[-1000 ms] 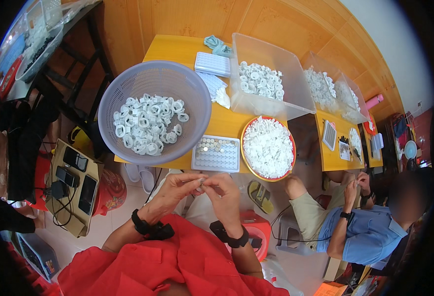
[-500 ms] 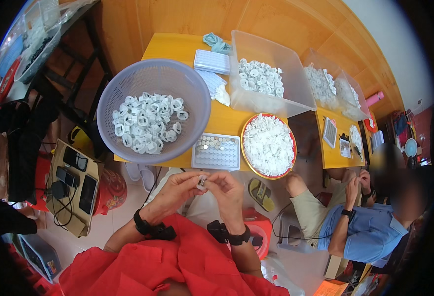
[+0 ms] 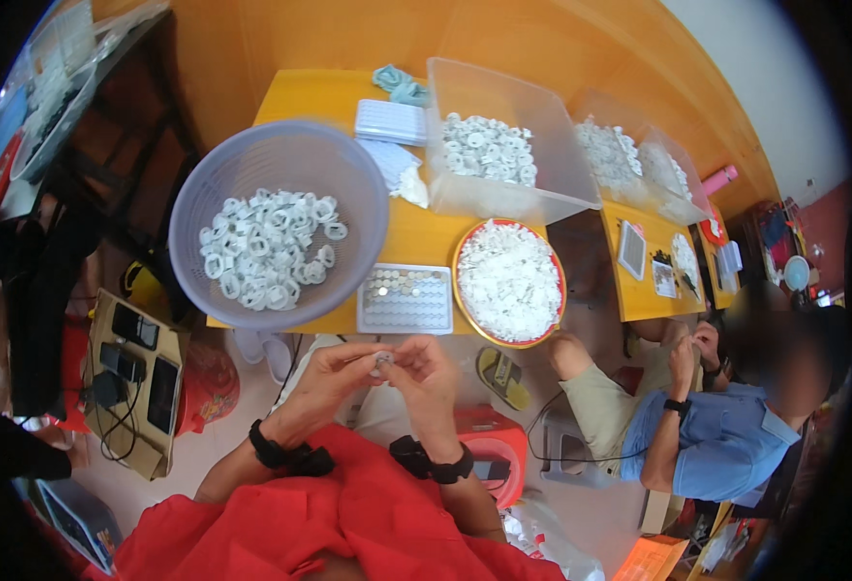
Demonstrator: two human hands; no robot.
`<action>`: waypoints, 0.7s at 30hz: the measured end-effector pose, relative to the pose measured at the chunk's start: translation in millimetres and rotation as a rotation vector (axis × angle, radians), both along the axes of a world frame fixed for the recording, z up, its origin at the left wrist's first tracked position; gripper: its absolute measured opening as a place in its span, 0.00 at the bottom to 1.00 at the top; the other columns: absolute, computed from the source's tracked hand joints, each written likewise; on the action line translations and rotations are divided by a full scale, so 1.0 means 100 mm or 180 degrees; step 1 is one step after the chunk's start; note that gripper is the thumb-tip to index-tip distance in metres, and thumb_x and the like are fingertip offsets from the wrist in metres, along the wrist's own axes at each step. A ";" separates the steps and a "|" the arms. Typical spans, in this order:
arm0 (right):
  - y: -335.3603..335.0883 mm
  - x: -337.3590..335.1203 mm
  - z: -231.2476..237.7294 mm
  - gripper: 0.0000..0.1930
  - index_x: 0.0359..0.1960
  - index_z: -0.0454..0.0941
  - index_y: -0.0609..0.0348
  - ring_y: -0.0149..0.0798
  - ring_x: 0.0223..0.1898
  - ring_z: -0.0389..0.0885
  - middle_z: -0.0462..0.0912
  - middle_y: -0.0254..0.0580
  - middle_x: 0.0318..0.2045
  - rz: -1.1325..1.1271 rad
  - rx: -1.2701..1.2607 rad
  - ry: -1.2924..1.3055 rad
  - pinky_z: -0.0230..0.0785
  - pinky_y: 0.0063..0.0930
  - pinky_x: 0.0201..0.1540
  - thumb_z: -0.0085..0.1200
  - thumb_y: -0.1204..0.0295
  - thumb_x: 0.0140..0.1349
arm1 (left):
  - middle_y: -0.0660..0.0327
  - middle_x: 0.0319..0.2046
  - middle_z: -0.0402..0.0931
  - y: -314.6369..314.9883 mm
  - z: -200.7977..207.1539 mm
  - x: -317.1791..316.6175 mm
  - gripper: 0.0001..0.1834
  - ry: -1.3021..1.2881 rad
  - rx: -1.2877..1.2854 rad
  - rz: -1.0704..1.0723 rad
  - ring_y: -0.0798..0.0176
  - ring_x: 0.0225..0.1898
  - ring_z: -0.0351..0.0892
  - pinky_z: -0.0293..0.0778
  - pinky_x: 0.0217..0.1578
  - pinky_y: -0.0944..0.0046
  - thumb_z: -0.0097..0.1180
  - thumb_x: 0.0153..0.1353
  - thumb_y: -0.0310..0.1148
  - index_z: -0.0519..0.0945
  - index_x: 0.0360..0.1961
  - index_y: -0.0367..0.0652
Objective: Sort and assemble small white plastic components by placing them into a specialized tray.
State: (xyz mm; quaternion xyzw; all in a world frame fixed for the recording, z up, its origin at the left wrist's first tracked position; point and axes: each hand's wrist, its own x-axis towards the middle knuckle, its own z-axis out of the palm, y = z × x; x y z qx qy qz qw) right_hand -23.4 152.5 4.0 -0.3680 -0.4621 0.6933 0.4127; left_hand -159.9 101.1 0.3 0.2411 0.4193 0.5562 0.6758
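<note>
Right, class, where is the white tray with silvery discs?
In the head view, the white tray lies just left of centre, between the purple basket and red-rimmed round dish, beyond left hand and right hand.

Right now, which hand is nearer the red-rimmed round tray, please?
Right hand: below-left of the red-rimmed round tray in this view; left hand: farther left.

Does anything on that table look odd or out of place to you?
The round red-and-yellow tray, heaped with white pieces, seems to jut past the front corner of the yellow table, which looks precarious. Nothing appears spilled or broken.
</note>
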 end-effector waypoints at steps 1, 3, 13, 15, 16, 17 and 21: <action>0.00 0.00 0.00 0.10 0.36 0.69 0.62 0.24 0.31 0.76 0.76 0.35 0.29 0.0052 -0.0025 -0.0031 0.69 0.15 0.32 0.55 0.83 0.54 | 0.61 0.44 0.74 0.00 0.02 -0.01 0.14 -0.0008 -0.0031 0.0030 0.68 0.43 0.74 0.73 0.44 0.67 0.49 0.62 0.31 0.74 0.48 0.37; 0.01 0.00 0.04 0.10 0.37 0.69 0.62 0.23 0.31 0.76 0.76 0.35 0.29 0.0135 -0.0097 0.0119 0.69 0.16 0.31 0.55 0.80 0.55 | 0.60 0.42 0.75 -0.02 0.07 -0.03 0.14 -0.0198 -0.0021 0.0114 0.68 0.42 0.75 0.73 0.43 0.67 0.49 0.62 0.31 0.75 0.47 0.36; 0.98 0.87 -0.21 0.05 0.30 0.78 0.63 0.37 0.26 0.78 0.78 0.45 0.26 -0.1530 0.1773 -0.2561 0.69 0.28 0.30 0.55 0.79 0.50 | 0.60 0.38 0.77 -0.11 -0.06 -0.21 0.13 -0.0488 -0.0161 0.0430 0.67 0.37 0.77 0.76 0.41 0.66 0.49 0.62 0.31 0.75 0.46 0.36; 1.13 0.97 -0.19 0.07 0.30 0.77 0.65 0.46 0.27 0.77 0.76 0.49 0.26 -0.1527 0.2124 -0.3207 0.69 0.33 0.31 0.54 0.81 0.47 | 0.60 0.38 0.77 -0.12 -0.09 -0.23 0.13 -0.0509 -0.0182 0.0478 0.67 0.37 0.77 0.76 0.41 0.66 0.50 0.61 0.31 0.75 0.45 0.36; 1.17 0.97 -0.23 0.07 0.30 0.77 0.65 0.46 0.27 0.77 0.76 0.49 0.26 -0.1529 0.2130 -0.3204 0.69 0.33 0.31 0.54 0.81 0.47 | 0.60 0.38 0.77 -0.11 -0.12 -0.23 0.13 -0.0526 -0.0177 0.0486 0.67 0.37 0.77 0.77 0.40 0.66 0.50 0.61 0.31 0.76 0.45 0.36; 1.22 0.98 -0.27 0.07 0.30 0.77 0.65 0.47 0.28 0.77 0.76 0.50 0.26 -0.1438 0.2262 -0.3347 0.68 0.35 0.32 0.54 0.82 0.46 | 0.60 0.38 0.77 -0.11 -0.13 -0.22 0.13 -0.0541 -0.0175 0.0494 0.67 0.37 0.77 0.77 0.39 0.67 0.50 0.61 0.31 0.76 0.45 0.36; 1.28 0.96 -0.39 0.08 0.30 0.77 0.65 0.50 0.31 0.76 0.74 0.52 0.27 -0.1328 0.2600 -0.3794 0.68 0.37 0.34 0.55 0.81 0.44 | 0.60 0.37 0.77 -0.11 -0.13 -0.18 0.14 -0.0502 -0.0301 0.0403 0.66 0.36 0.78 0.77 0.38 0.68 0.50 0.61 0.31 0.75 0.46 0.36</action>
